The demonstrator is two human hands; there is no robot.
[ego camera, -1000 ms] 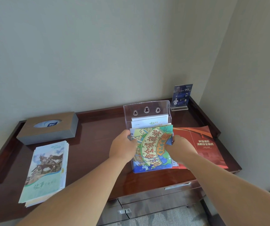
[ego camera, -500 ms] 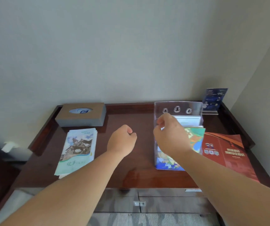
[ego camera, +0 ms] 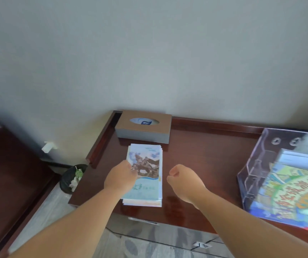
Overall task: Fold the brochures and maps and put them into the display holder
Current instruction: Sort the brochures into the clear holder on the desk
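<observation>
Head view: the left hand [ego camera: 120, 176] lay on the left edge of the brochure stack [ego camera: 147, 185], fingers curled onto the top cover. Whether it gripped could not be determined. The right hand [ego camera: 184, 180] was clenched and held nothing, just right of the stack above the desk [ego camera: 205, 155]. The stack lay flat in front of the tissue box [ego camera: 143, 127]. The clear display holder [ego camera: 252, 175] stood well to the right and held a colourful map [ego camera: 294, 194].
</observation>
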